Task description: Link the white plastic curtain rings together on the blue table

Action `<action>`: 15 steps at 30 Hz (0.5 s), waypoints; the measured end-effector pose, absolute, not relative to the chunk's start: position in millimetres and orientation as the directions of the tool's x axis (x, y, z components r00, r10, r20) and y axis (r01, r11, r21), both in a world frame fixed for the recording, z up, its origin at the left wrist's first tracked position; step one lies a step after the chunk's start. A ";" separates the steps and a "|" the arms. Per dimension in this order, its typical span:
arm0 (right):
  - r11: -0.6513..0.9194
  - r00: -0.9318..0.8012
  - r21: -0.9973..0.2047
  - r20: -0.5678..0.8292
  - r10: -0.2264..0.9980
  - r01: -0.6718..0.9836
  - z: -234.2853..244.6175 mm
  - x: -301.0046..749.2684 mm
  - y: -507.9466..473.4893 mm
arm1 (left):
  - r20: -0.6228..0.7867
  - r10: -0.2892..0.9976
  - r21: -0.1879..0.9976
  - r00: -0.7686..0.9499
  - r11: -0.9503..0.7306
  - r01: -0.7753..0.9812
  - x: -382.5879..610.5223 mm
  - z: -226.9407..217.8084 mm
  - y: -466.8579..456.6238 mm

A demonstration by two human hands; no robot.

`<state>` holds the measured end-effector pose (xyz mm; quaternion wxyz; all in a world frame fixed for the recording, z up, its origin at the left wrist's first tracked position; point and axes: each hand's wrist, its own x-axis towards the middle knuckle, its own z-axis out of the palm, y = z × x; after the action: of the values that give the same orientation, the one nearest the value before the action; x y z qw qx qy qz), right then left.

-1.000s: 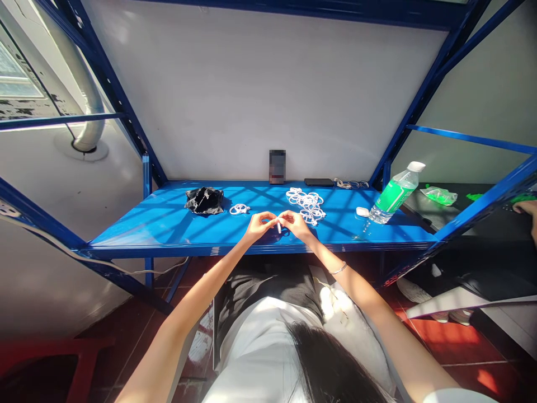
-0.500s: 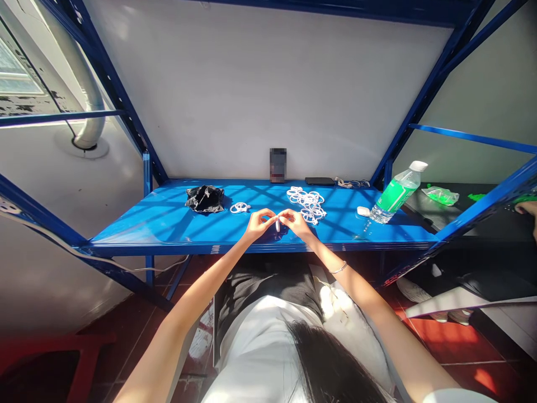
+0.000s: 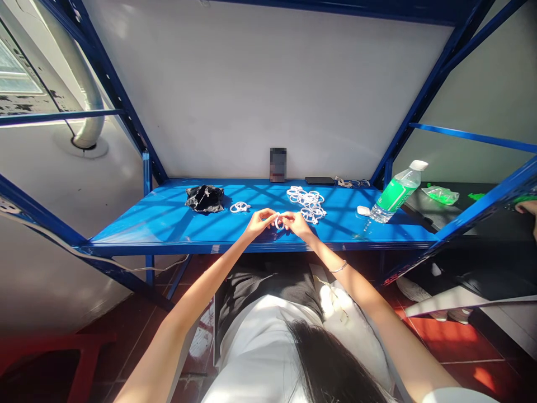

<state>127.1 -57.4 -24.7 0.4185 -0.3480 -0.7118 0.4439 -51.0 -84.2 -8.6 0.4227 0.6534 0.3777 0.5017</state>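
Over the front edge of the blue table, my left hand and my right hand meet at the fingertips. Both pinch a small white ring, which hangs between them with its round opening facing me. Their fingers cover its upper part. Just beyond my right hand lies a loose pile of white ring-shaped pieces. A separate white ring-shaped piece rests on the tabletop, left of my left hand.
A crumpled black plastic bag sits at the left. At the back, a dark upright device leans by the wall, with a black phone-like slab nearby. A green-labelled bottle and small white case stand right. Blue posts flank the table.
The white piece between my fingers has turned from edge-on, a thin upright strip, to showing its ring shape. My hands stay in nearly the same place.
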 end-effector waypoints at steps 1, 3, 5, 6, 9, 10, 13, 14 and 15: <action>0.348 -0.398 -0.929 0.275 0.875 0.123 -24.3 127.0 -57.7 | 0.322 0.919 0.938 0.225 -0.342 0.053 -50.6 -8.4 -84.2; 0.332 -0.369 -0.936 0.269 0.889 0.115 -23.4 126.8 -58.1 | 0.298 0.917 0.947 0.264 -0.319 0.041 -50.0 -7.5 -84.9; 0.333 -0.338 -0.937 0.281 0.898 0.103 -23.0 126.6 -57.9 | 0.278 0.909 0.950 0.310 -0.308 0.051 -50.1 -5.9 -86.0; 0.334 -0.325 -0.937 0.287 0.901 0.099 -22.8 126.6 -57.7 | 0.273 0.904 0.950 0.330 -0.308 0.058 -50.3 -5.1 -86.6; 0.336 -0.303 -0.936 0.293 0.907 0.101 -21.8 126.6 -58.0 | 0.264 0.890 0.946 0.371 -0.314 0.082 -51.6 -3.2 -87.8; 0.337 -0.301 -0.936 0.294 0.907 0.102 -21.2 126.6 -58.4 | 0.261 0.888 0.945 0.379 -0.316 0.088 -52.0 -2.8 -87.9; 0.333 -0.298 -0.939 0.294 0.908 0.088 -18.5 126.8 -60.9 | 0.250 0.882 0.949 0.400 -0.306 0.082 -52.9 -2.3 -88.6; 0.332 -0.298 -0.940 0.296 0.907 0.077 -17.4 126.9 -62.0 | 0.247 0.881 0.952 0.403 -0.298 0.069 -53.1 -2.0 -89.0; 0.332 -0.300 -0.941 0.299 0.906 0.063 -16.1 127.1 -63.1 | 0.245 0.882 0.956 0.404 -0.289 0.051 -53.2 -1.6 -89.5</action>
<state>127.1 -63.1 -16.1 0.4676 -0.3623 -0.6687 0.4505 -53.2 -89.5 -1.6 0.4881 0.6809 0.3425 0.4253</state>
